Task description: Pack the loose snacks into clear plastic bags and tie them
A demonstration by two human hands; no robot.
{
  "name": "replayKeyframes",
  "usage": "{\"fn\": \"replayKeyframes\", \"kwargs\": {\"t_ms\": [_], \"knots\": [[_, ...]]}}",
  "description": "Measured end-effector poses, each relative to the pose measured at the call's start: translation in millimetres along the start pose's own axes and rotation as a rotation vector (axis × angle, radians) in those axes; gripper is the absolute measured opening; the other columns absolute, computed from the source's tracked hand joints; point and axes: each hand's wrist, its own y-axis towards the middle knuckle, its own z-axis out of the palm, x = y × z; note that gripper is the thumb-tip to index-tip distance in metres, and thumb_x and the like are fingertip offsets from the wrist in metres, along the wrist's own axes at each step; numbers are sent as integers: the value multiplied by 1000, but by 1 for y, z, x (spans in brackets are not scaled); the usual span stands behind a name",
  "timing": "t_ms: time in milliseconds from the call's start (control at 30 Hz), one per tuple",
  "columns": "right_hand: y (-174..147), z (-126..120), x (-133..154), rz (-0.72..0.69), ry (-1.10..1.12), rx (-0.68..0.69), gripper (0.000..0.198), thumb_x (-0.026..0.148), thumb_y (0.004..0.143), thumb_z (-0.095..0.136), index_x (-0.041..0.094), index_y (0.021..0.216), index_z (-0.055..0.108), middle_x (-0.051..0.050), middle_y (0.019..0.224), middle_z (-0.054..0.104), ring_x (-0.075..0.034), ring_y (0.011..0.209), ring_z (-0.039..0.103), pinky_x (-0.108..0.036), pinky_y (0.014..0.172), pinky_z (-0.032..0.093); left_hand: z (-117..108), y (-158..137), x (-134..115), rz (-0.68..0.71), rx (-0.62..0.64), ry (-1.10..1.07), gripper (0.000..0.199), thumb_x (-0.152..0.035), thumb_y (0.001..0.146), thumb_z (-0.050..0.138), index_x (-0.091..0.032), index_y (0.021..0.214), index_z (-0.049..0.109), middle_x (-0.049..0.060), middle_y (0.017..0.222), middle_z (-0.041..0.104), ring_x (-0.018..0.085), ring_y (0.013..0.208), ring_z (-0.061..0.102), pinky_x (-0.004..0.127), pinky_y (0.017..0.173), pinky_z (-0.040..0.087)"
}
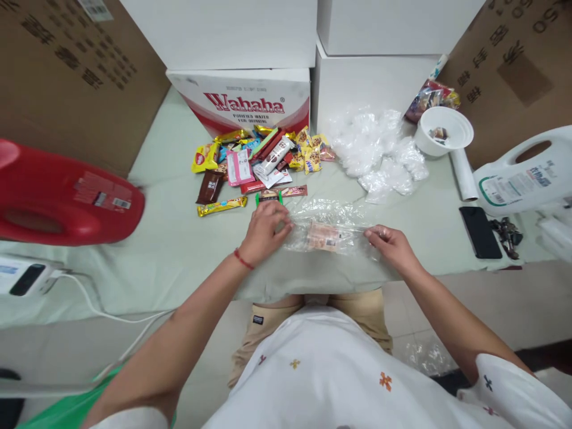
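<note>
Mid-step by the look of it. Clear bag [352,233] lies flat near the front edge of the tabletop [179,250], small pinkish packet [324,237] showing through its middle. Packet looks to be inside, though under the film can't be ruled out. Left hand [267,229]: fingers bent onto the bag's left end; can't tell if pinching or only pressing. Right hand [389,244]: thumb and fingers closed on the bag's right end. Bag spans between the two hands.

Done, as far as shows: one packet in place at the bag, plastic spread out. Not done: no closure visible on the bag, and it lies loose and wrinkled around the packet. Pile of snacks [263,158] sits beyond the left hand, toward the back edge, in front of the Wahaha box [243,101]; none of these looks bagged together. Heap of crumpled plastic [378,149] is right of the pile, also toward the back edge; can't tell whether anything is in it. White tub [440,150], nearer the back right corner, has a few small bits inside. Judged overall: partway, bag in hand unfinished.
</note>
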Motion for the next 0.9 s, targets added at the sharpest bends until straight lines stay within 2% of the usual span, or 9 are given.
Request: {"fn": "replayKeyframes", "kwargs": {"t_ms": [133, 233, 300, 433, 533, 567, 633, 767, 900], "knots": [[22, -2, -3, 19, -494, -73, 26, 33, 94, 57, 18, 107, 73, -9, 91, 68, -25, 82, 58, -33, 70, 45, 28, 33, 8, -114, 65, 45, 15, -28, 86, 65, -20, 75, 70, 10, 109, 69, 31, 117, 54, 51, 105, 44], [42, 0, 16, -166, -727, -148, 36, 28, 97, 51, 15, 125, 70, -17, 115, 67, -33, 108, 55, -39, 84, 47, 44, 41, 13, -152, 70, 48, 11, -28, 83, 68, -20, 76, 71, 10, 109, 69, 32, 118, 55, 51, 104, 44], [63, 8, 35, -300, -753, -89, 40, 29, 100, 47, 14, 132, 67, -18, 120, 67, -34, 115, 52, -41, 96, 44, 43, 43, 15, -152, 25, 33, 9, -29, 80, 70, -21, 83, 73, 10, 114, 68, 33, 121, 55, 52, 108, 43], [112, 37, 62, -309, -830, 120, 50, 39, 98, 57, 11, 140, 61, -21, 127, 66, -37, 123, 48, -43, 98, 42, 16, 34, 5, -161, -216, 37, 23, -21, 78, 66, -22, 101, 72, 10, 124, 64, 31, 124, 55, 52, 110, 42], [138, 52, 68, -240, -865, 240, 39, 34, 91, 67, 11, 123, 70, -21, 116, 71, -37, 117, 53, -39, 91, 42, -4, 10, -29, -97, -461, 106, 25, -16, 86, 55, -22, 104, 71, 11, 118, 67, 29, 122, 57, 51, 109, 41], [144, 55, 68, -240, -858, 270, 30, 28, 90, 67, 13, 115, 73, -18, 110, 73, -34, 112, 56, -36, 89, 41, -4, 2, -43, -7, -435, 99, 27, -16, 89, 54, -22, 108, 71, 11, 120, 69, 29, 124, 57, 50, 110, 40], [151, 54, 67, -265, -807, 318, 18, 18, 90, 63, 15, 103, 75, -13, 100, 75, -27, 98, 60, -31, 82, 40, 4, -11, -68, 216, -192, 69, 33, -18, 94, 52, -26, 120, 71, 8, 125, 72, 27, 128, 58, 48, 110, 39], [152, 39, 67, -369, -586, 331, 13, 17, 88, 63, 14, 94, 74, -7, 93, 68, -17, 79, 59, -26, 74, 41, 38, -9, -84, 121, 106, 92, 36, -20, 100, 49, -29, 128, 71, 6, 135, 72, 29, 130, 58, 52, 106, 37], [125, 32, 69, -546, -402, 343, 15, 17, 93, 57, 15, 95, 72, -5, 90, 60, -16, 77, 58, -26, 76, 43, 51, 4, -74, 61, 186, 86, 34, -21, 101, 51, -32, 122, 75, 6, 135, 73, 31, 127, 57, 55, 103, 39]]}}
